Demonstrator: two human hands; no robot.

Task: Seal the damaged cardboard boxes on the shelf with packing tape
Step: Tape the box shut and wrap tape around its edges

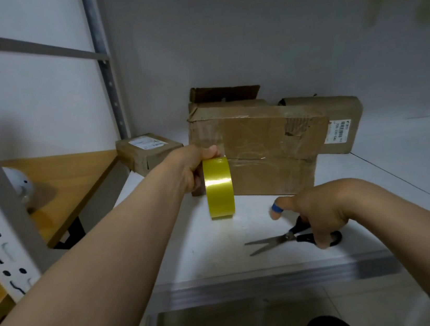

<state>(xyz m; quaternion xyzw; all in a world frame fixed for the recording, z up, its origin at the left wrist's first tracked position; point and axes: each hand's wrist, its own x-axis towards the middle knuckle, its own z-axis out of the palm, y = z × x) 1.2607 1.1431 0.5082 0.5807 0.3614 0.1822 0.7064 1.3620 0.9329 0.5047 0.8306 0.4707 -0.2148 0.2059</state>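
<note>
**Q:** What were the fingers doing?

**A:** The left hand point(190, 168) had its fingers point(211, 153) curled over the top of a yellow tape roll point(219, 188), holding it upright on edge. The right hand point(321, 211) was closed on the black handles of the scissors point(273, 242). The scissor blades lay parted on the shelf point(375, 182). That hand's thumb, wrapped in a blue plaster point(276, 208), stuck out free.

**Q:** Was the roll resting on anything?

**A:** Its lower edge was down at the white shelf. Whether it touched or hung just above could not be told.

**Q:** Where were the boxes?

**A:** The big box point(254, 141) stood just behind the roll. Its face was creased, old clear tape ran across it, and the paper was torn near the upper right. An open box point(224, 94) showed raised flaps behind it. A small box point(144, 151) sat to the left and a labelled box point(342, 124) to the right.

**Q:** How would these things likely handle?

**A:** The roll looked light, stiff and glossy, so its face was probably slick. A grip through the core or across the rims seemed safest. Its loose end could not be seen. The cardboard looked soft and weak where torn, so pressing tape down seemed to call for a flat hand near the firmer edges.
</note>
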